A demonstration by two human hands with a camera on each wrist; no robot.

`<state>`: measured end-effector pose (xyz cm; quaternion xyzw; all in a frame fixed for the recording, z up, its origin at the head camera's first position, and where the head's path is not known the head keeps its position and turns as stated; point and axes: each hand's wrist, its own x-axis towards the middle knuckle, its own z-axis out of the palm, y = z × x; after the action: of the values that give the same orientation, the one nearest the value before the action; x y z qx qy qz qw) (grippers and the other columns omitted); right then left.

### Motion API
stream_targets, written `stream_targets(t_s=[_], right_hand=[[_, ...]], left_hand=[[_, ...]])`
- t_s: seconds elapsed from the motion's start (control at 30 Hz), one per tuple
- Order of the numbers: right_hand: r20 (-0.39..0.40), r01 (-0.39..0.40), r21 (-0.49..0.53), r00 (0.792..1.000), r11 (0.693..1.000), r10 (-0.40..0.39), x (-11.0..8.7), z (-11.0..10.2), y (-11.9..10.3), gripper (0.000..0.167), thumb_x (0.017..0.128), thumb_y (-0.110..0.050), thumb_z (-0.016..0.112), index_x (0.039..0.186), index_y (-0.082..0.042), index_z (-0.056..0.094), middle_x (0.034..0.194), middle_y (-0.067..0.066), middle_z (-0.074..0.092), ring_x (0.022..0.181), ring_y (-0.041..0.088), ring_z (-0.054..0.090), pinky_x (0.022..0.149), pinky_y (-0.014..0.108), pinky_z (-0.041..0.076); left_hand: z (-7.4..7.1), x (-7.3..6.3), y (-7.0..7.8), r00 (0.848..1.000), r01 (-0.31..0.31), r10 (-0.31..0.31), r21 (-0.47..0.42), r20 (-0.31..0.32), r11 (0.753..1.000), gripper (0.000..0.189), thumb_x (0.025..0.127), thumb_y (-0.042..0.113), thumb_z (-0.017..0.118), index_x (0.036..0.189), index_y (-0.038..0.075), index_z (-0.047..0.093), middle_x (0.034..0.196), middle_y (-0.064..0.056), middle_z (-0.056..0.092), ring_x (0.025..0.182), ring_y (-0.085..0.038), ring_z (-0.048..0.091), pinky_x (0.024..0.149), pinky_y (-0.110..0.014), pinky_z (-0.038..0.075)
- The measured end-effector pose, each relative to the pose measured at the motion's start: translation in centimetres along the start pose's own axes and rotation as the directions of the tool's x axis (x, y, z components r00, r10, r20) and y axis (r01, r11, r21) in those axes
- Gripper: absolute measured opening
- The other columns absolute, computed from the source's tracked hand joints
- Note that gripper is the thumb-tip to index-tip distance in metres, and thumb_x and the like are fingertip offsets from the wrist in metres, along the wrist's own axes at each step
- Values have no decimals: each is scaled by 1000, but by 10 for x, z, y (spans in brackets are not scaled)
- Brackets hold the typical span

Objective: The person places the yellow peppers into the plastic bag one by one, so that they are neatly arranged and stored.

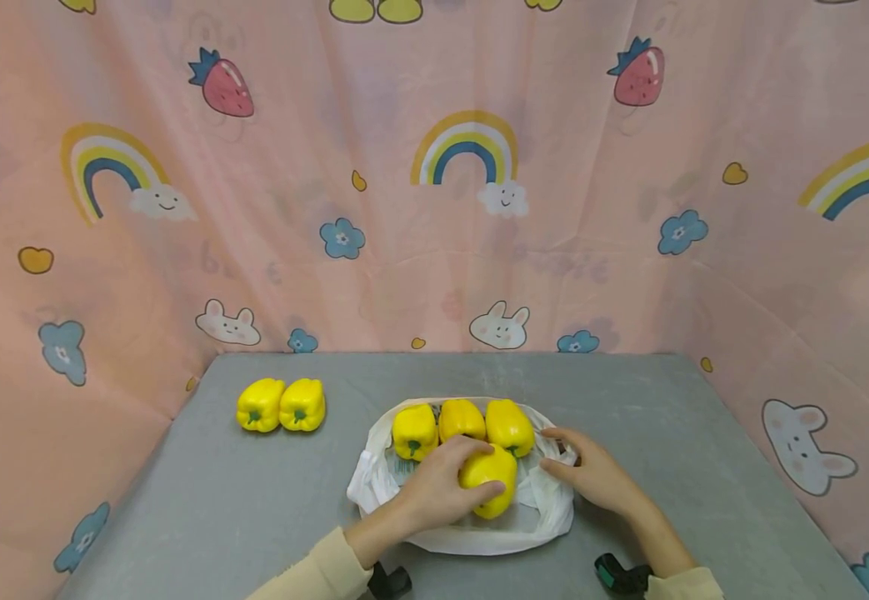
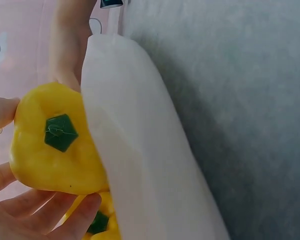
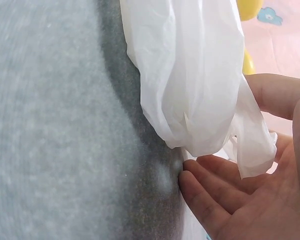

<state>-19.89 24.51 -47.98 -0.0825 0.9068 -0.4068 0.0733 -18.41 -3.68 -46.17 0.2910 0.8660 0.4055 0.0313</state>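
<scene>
A yellow bell pepper (image 1: 490,479) with a green stem is in my left hand (image 1: 445,482), over the opening of a white plastic bag (image 1: 471,543). In the left wrist view, thumb and fingers wrap round the sides of this pepper (image 2: 35,145), beside the bag's wall (image 2: 135,145). Three more yellow peppers (image 1: 510,427) stand in a row inside the bag, at its far side. My right hand (image 1: 599,473) is at the bag's right rim, fingers extended. In the right wrist view, a loose bag handle (image 3: 255,145) hangs between the spread thumb and fingers (image 3: 210,195).
Two yellow peppers (image 1: 302,405) sit side by side on the grey tabletop (image 1: 254,500), left of the bag. A pink patterned curtain (image 1: 404,283) encloses the back and sides of the table. Dark wrist devices (image 1: 621,575) show below both hands.
</scene>
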Motion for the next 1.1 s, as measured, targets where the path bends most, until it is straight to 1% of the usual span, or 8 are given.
stream_targets(t_s=[0.27,0.43,0.57,0.7,0.93,1.1], right_hand=[[4,-11,-6,1000,1000,11,0,0,1,57,98,-37,68,145,-8,53,149,23,48,135,46,45,104,65,41],[3,-9,-8,1000,1000,9,0,0,1,57,98,-36,68,145,-8,54,149,23,48,135,46,45,103,65,41],[6,-13,-5,1000,1000,13,0,0,1,58,98,-37,68,145,-8,53,149,23,48,134,46,45,103,65,42],[7,-14,1,1000,1000,14,0,-1,0,58,98,-37,68,146,-8,53,149,23,48,135,46,45,103,66,41],[3,-5,-4,1000,1000,5,0,-1,-1,57,98,-36,67,145,-7,53,149,23,48,134,45,46,103,65,42],[7,-6,-18,1000,1000,6,0,-1,-1,57,98,-37,68,145,-8,54,149,22,49,130,43,50,101,63,45]], left_hand=[[11,2,1,1000,8,-8,15,12,1000,52,94,52,68,132,16,64,129,4,63,114,-10,58,94,-32,51],[17,4,0,1000,15,-15,-4,25,1000,52,95,52,68,131,15,64,128,4,63,112,-8,58,92,-30,51],[18,7,1,999,26,-25,-20,20,999,52,94,52,68,131,15,65,128,3,63,113,-8,57,93,-30,50],[21,9,3,999,50,-50,-29,15,998,52,94,52,68,130,14,65,128,3,63,112,-8,58,93,-31,51],[30,8,3,998,66,-67,-55,-16,996,52,94,53,68,127,12,65,124,3,65,110,-8,59,92,-32,51],[30,7,6,993,120,-121,-74,-9,990,54,95,55,65,129,14,65,125,4,65,110,-8,59,92,-34,51]])
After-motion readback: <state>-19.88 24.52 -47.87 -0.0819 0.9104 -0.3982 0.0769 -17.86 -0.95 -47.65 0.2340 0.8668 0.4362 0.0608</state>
